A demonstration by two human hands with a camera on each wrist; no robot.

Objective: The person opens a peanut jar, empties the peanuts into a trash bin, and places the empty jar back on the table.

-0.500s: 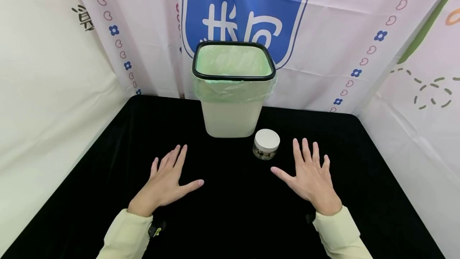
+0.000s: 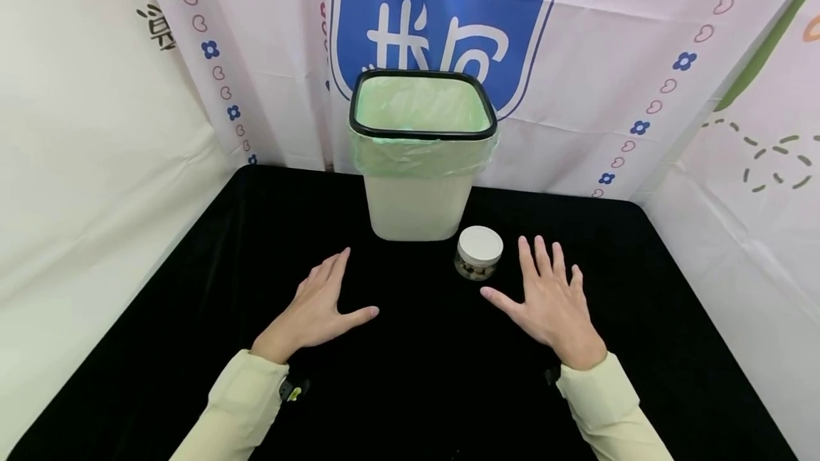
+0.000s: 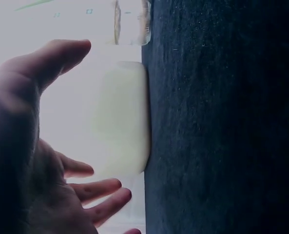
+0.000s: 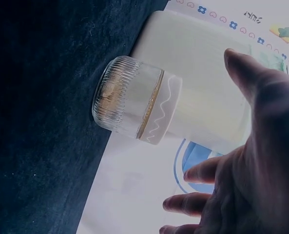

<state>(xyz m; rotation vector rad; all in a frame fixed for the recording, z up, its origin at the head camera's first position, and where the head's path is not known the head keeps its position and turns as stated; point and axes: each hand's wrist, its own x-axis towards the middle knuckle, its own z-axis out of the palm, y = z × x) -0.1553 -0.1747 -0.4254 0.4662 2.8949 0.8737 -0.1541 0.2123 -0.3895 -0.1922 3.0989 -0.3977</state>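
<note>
A clear ribbed jar with a white lid stands upright on the black cloth, just in front of a bin. Small pieces lie at its bottom, too unclear to name. My right hand hovers to the jar's right, fingers spread, apart from it; the right wrist view shows the jar before the thumb and fingers. My left hand is further left, in front of the bin, with straight fingers and the thumb held out. Neither hand holds anything. In the left wrist view the jar shows only in part.
The pale bin with a black rim and green liner bag stands at the back middle of the black-covered table. Printed cloth hangs behind it, and white cloth walls close in both sides.
My left hand has shifted to the right and forward, its fingers closer together. My right hand has edged slightly forward, nearer the jar. The head view has tilted a little; jar and bin stay put.
</note>
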